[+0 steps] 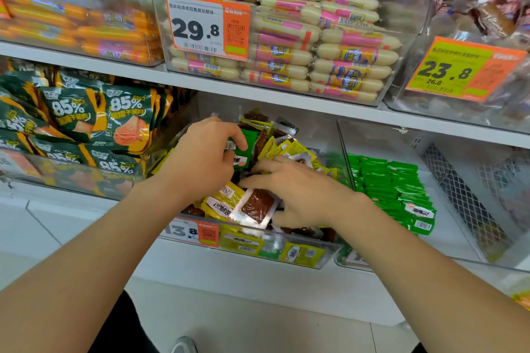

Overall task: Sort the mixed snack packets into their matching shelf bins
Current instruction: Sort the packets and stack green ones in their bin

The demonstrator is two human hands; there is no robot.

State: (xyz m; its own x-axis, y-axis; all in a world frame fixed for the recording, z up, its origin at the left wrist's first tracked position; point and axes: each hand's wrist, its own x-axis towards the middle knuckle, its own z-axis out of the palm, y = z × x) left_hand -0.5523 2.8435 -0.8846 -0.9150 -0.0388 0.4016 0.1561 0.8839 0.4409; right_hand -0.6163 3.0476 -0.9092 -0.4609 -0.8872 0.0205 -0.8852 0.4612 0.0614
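Both hands are in the bin (324, 255): left hand (198, 160) grips green packets (249, 144), right hand (304, 192) lies spread.

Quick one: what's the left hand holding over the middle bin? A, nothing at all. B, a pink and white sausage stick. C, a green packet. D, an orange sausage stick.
C: the left hand has its fingers curled round a green packet with a barcode label, just above the mixed packets in the middle bin.
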